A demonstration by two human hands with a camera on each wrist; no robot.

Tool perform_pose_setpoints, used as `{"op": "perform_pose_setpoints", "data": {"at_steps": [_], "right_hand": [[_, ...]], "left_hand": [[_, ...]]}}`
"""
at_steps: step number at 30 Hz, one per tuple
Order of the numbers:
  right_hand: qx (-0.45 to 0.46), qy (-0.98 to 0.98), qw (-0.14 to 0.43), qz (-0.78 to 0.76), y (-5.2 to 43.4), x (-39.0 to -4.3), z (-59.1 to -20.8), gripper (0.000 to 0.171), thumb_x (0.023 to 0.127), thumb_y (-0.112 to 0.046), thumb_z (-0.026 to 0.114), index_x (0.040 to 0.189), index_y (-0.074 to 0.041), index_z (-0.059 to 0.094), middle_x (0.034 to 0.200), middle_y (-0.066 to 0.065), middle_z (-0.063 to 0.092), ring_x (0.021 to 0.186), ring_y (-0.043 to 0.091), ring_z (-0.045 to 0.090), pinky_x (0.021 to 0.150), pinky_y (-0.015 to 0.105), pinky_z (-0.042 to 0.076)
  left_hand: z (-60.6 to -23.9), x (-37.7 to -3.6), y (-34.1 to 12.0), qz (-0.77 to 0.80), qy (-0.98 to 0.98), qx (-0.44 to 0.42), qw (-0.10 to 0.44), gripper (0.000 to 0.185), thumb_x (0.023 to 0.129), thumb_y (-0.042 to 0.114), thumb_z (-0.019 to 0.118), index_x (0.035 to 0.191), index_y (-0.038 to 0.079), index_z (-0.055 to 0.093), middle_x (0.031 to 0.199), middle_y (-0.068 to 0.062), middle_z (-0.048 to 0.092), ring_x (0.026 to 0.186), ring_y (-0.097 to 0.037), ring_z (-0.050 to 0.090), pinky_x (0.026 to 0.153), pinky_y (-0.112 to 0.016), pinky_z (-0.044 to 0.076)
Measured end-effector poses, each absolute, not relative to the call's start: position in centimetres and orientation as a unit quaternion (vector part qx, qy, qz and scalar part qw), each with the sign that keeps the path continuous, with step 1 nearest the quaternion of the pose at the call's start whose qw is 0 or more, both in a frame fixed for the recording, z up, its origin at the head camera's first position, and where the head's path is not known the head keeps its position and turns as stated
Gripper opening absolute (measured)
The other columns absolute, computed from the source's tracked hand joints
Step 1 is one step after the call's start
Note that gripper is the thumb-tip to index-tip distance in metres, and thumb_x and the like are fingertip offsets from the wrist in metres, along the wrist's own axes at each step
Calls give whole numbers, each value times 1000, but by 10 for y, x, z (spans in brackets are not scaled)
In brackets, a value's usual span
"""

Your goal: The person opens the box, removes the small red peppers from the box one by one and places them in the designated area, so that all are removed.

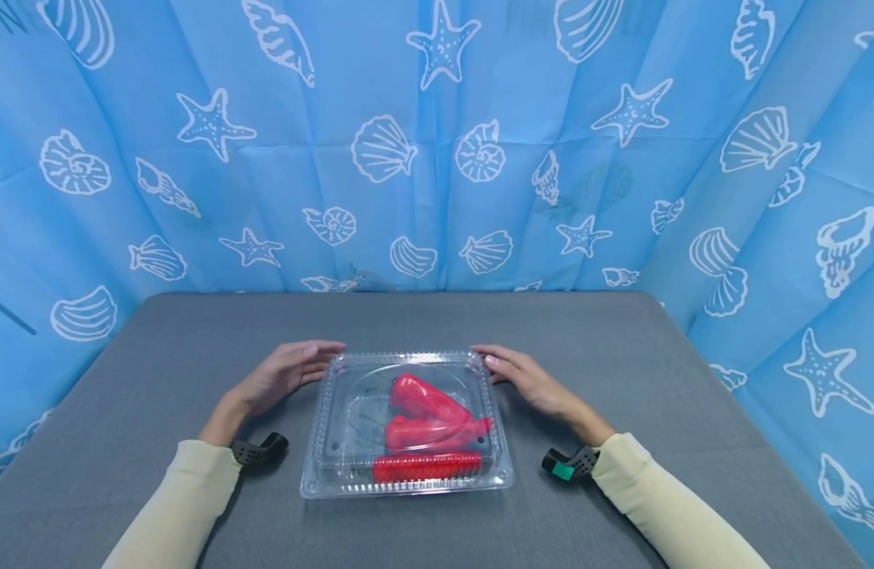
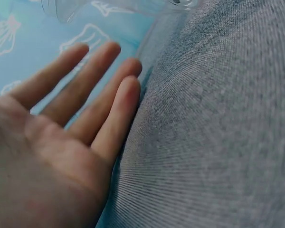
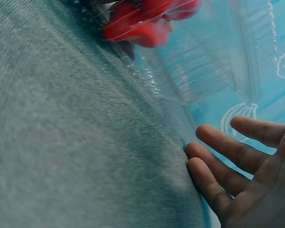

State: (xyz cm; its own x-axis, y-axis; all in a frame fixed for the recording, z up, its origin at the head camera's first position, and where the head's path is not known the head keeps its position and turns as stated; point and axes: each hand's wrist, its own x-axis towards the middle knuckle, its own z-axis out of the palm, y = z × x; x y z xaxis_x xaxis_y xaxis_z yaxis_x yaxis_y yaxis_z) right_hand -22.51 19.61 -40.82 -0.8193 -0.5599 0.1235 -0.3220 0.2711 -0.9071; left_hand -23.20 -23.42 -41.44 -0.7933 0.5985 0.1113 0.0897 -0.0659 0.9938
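A clear plastic clamshell box (image 1: 340,484) lies closed on the table in the head view. Through its lid shows a red, glossy item (image 1: 417,433) with two long lobes that meet at the right; its kind is unclear. Beside the box's far left corner is my left hand (image 1: 289,371), fingers extended. My right hand (image 1: 524,378) lies by the far right corner, its fingers relaxed. Both wrist views show the fingers of the left hand (image 2: 80,118) and right hand (image 3: 247,166) loosely spread, with nothing gripped. Fingertip contact with the box cannot be told.
Grey cloth covers the table (image 1: 586,340). Behind it and along the sides hangs a blue curtain (image 1: 437,197) printed with white shells and starfish. Each wrist wears a black band, the left (image 1: 261,449) and the right (image 1: 568,462).
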Motion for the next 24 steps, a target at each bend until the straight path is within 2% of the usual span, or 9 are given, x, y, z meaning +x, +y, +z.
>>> {"op": "perform_pose_setpoints", "data": {"at_steps": [3,6,10,15,19,24], "right_hand": [[-281,790,113,-534,195,-224,-410,50,106,-23,43,148,4,46,143,24,54,129,39,52,107,50,45],[-285,783,118,-540,194,-223,-411,52,105,-23,46,148,5,44,144,25,53,134,42,48,112,58,37],[-286,772,127,-553,193,-223,-414,52,104,-23,48,147,5,45,143,25,53,134,44,47,114,61,34],[-289,766,128,-560,194,-222,-418,48,104,-21,45,143,6,51,140,25,56,133,42,49,113,54,35],[-285,769,113,-561,194,-222,-421,47,104,-20,45,140,9,53,137,25,59,131,42,50,113,49,34],[-279,770,105,-564,194,-221,-423,47,103,-21,44,138,9,54,135,26,59,130,45,51,114,54,31]], "left_hand": [[-415,-231,-236,692,625,287,220,53,107,16,38,146,-18,34,143,-8,57,131,-18,56,110,-31,45],[-414,-230,-236,697,611,292,237,50,104,12,43,147,-13,39,140,-4,60,131,-17,55,111,-31,43],[-415,-228,-235,695,612,293,239,49,101,9,49,147,-6,45,140,-7,60,131,-20,55,111,-31,43],[-418,-229,-233,708,585,302,256,45,100,5,51,145,2,52,139,-8,60,129,-20,57,110,-32,44],[-420,-229,-232,733,540,305,279,42,101,1,48,142,4,55,138,-8,62,127,-19,59,110,-32,46],[-424,-230,-232,740,528,300,289,42,102,1,47,143,4,54,138,-9,62,127,-22,60,108,-35,47]]}}
